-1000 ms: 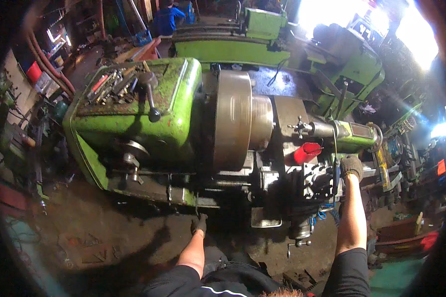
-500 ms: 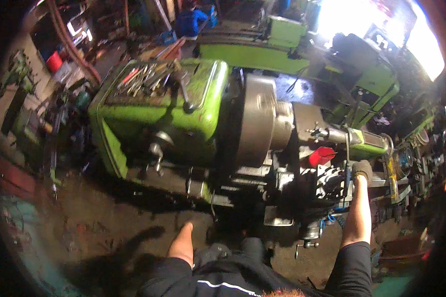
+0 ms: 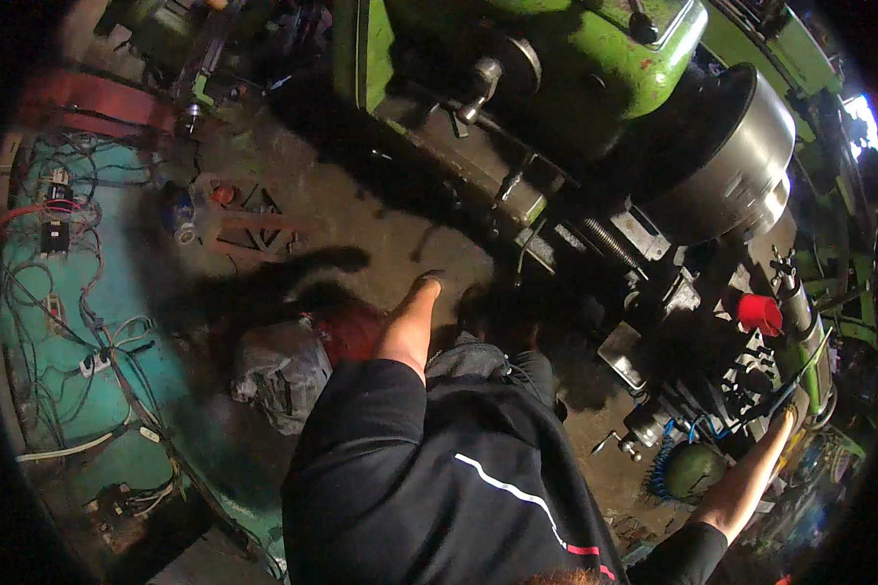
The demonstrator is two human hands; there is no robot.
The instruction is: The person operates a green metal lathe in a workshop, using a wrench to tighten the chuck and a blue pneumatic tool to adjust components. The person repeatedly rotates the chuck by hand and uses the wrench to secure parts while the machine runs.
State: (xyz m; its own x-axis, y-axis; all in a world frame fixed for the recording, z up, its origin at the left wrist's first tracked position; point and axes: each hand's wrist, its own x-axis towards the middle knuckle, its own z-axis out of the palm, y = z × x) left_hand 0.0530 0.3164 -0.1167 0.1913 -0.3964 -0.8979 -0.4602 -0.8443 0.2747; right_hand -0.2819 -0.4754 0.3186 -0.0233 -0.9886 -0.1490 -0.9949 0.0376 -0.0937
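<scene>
My right hand [image 3: 792, 405], in a dark work glove, is at the right end of a large green lathe [image 3: 595, 88]. Its fingers look curled on a thin dark rod-like tool [image 3: 812, 363]; the exact kind is unclear. Close by are the lathe's tailstock [image 3: 808, 336] and a red cup-like container [image 3: 759, 314]. My left hand [image 3: 433, 280] hangs low over the floor in front of the machine, apart from it. Its fingers are lost in the dark. The big steel chuck [image 3: 741, 166] sits between the headstock and the carriage.
A coiled blue hose [image 3: 661, 468] hangs below the carriage beside a round green object [image 3: 695, 473]. A crank handle [image 3: 607, 442] juts toward me. Cables lie across a teal surface [image 3: 117, 292] on the left. A crumpled grey bag [image 3: 285, 375] lies behind my left arm.
My view has swung down and left, so the lathe stands higher and farther right, and the teal surface shows. My right hand remains by the tailstock; my left still hangs free of the machine.
</scene>
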